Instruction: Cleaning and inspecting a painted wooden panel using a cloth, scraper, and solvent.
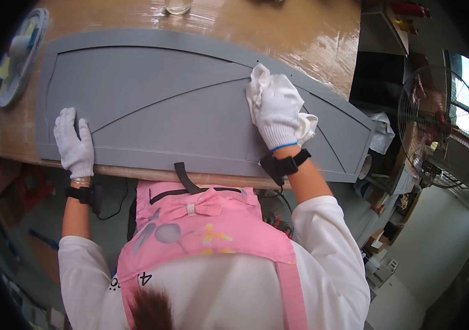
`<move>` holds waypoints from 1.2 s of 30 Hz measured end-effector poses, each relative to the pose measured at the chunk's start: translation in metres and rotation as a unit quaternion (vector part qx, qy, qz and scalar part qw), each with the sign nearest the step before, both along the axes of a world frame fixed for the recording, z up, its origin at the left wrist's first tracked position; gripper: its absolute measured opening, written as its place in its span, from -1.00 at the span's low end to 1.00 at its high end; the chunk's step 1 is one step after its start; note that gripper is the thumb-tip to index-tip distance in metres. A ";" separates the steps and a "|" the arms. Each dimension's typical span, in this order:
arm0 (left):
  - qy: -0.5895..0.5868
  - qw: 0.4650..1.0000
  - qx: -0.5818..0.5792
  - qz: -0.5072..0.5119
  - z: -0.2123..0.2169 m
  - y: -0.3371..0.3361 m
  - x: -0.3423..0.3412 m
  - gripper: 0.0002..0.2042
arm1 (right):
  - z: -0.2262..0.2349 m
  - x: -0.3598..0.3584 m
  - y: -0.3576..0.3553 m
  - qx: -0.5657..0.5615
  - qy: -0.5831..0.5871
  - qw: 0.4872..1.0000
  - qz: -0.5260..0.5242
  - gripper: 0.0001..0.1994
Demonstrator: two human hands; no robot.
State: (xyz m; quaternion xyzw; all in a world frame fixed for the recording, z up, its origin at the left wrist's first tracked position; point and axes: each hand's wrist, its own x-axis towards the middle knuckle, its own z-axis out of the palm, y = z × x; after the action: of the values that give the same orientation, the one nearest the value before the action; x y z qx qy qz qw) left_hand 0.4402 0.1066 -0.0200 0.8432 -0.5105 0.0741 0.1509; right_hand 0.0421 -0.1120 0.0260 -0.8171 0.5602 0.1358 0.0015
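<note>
Worktop [300, 38]: bare wood, glossy, fills the upper field; its near edge runs just above my pink apron [207, 231].

Grey panel [163, 110]: flat on the worktop, the biggest thing on it. Long axis runs 9 to 3 o'clock, the right end dipping a little toward 4, though the lens bends edges so I can't vouch for the tilt. Raised frame around it, arched line along the top, shallow grooves fanning from the lower left toward the right. Near long edge sits right at the worktop's near edge; its right end, at 3 o'clock, reaches past the worktop's corner.

Floor fan [438, 132]: wire cage, well off at 3 o'clock, apart from the worktop.

Round tray [17, 55]: at 10 o'clock on the worktop, just beside the panel's left end. Holds yellow and blue pieces; can't tell what they are.

My right hand [279, 115]: white glove, pressed down on the panel right of centre, fingers closed over a white cloth [257, 88] that bunches out toward 12 and 3 o'clock.

My left hand [74, 144]: white glove, open, flat, fingers spread toward 12, resting on the panel's lower left corner, gripping nothing.

Glass jar [178, 6]: clear, at 12 o'clock on the far worktop, mostly cut off; contents can't be seen.
</note>
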 end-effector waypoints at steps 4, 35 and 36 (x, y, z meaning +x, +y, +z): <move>-0.008 1.000 -0.009 0.006 0.005 0.002 -0.002 -0.63 | 0.015 -0.023 0.093 0.158 0.051 0.984 0.062 -0.80; 0.011 1.000 -0.004 -0.020 -0.003 0.003 0.007 -0.64 | -0.001 -0.100 0.107 0.107 -0.273 0.956 0.016 -0.79; 0.008 1.000 -0.006 -0.016 -0.001 0.005 0.005 -0.64 | -0.010 -0.150 0.100 0.049 -0.250 0.961 -0.107 -0.75</move>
State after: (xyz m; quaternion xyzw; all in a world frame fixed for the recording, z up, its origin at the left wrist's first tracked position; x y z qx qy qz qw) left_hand 0.4455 0.1119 -0.0215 0.8348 -0.5219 0.0682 0.1616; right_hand -0.1083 -0.0121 0.0161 -0.7590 0.6191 -0.0464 0.1962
